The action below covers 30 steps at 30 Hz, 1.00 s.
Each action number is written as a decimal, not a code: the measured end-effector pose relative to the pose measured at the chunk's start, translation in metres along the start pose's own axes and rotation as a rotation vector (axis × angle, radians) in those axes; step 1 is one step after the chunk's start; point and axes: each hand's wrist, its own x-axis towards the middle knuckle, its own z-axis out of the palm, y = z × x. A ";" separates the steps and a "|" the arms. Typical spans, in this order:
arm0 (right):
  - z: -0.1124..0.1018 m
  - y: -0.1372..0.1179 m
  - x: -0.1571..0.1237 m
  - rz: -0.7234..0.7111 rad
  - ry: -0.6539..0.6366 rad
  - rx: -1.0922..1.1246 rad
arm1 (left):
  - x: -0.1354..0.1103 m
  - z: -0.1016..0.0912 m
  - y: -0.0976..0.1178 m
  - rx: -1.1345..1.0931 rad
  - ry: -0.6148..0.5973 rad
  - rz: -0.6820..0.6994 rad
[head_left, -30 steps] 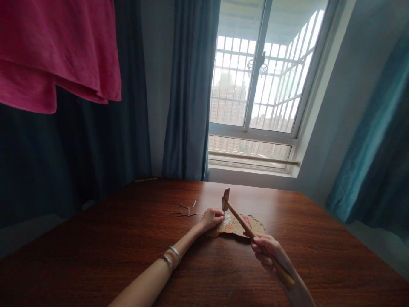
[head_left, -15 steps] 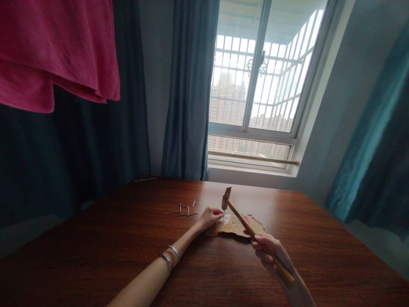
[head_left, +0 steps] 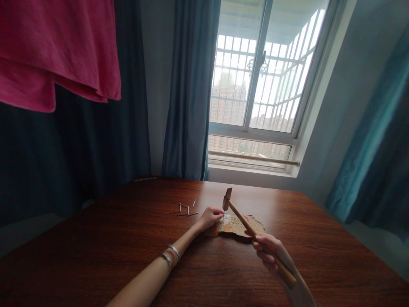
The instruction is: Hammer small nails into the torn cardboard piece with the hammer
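My right hand (head_left: 269, 250) is wrapped round the wooden handle of a hammer (head_left: 242, 220). The hammer's head is raised slightly, just above my left fingertips. My left hand (head_left: 211, 216) pinches a thin nail (head_left: 224, 214) upright at the left part of a worn, tan board (head_left: 234, 226) dotted with many small holes. Part of the board lies hidden behind the hammer handle and my right fingers. Left of my left hand, several loose nails (head_left: 188, 209) are scattered on the brown wooden table (head_left: 137, 238).
A barred window (head_left: 252, 85) is beyond the table's far edge, with a blue curtain (head_left: 190, 94) left of it and another curtain (head_left: 367, 140) at the right. A pink cloth (head_left: 60, 55) hangs at upper left.
The hammer has shifted very slightly to the right, still close over the nail. My left hand stays in place, pinching the nail. The loose nails have not moved.
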 end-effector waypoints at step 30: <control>-0.002 0.005 0.007 -0.036 -0.014 -0.023 | -0.002 -0.002 0.005 0.042 -0.002 0.013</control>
